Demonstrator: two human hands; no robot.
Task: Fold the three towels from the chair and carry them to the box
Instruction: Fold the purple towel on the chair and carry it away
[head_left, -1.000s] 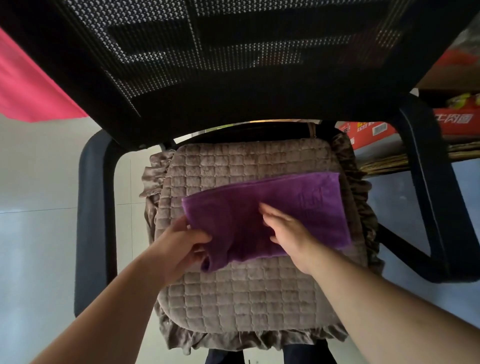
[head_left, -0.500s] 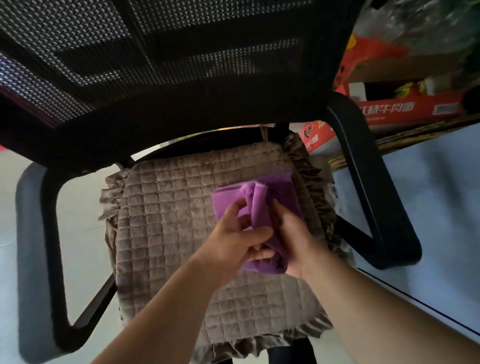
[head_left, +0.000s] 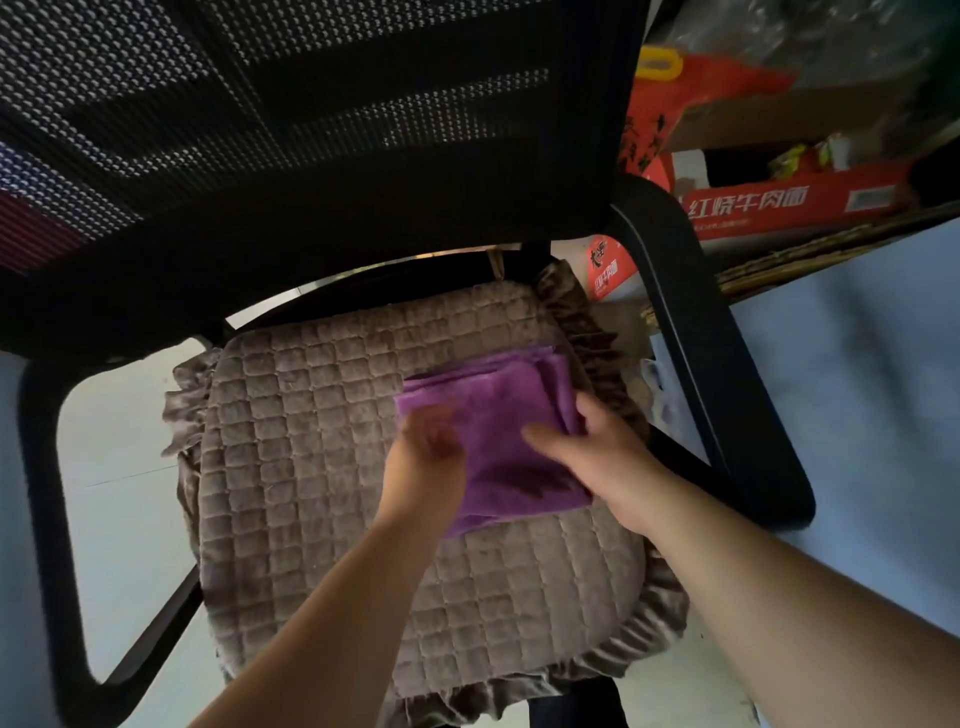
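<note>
A purple towel (head_left: 498, 431) lies folded into a small thick rectangle on the right half of the chair's quilted brown seat cushion (head_left: 322, 467). My right hand (head_left: 597, 457) holds its right edge, thumb on top and fingers over the side. My left hand (head_left: 428, 457) lies over the towel's lower left corner. It is blurred by motion, so its grip is unclear. No other towel shows on the chair.
The chair's black mesh back (head_left: 311, 130) fills the top of the view, and black armrests (head_left: 717, 353) stand on both sides of the seat. Red printed cartons (head_left: 779, 202) and flattened cardboard sit on the floor at the back right. Pale floor surrounds the chair.
The towel, spread wide across the cushion a second ago, was folded over from left to right by my left hand. It now lies as a compact rectangle. The view shifted right.
</note>
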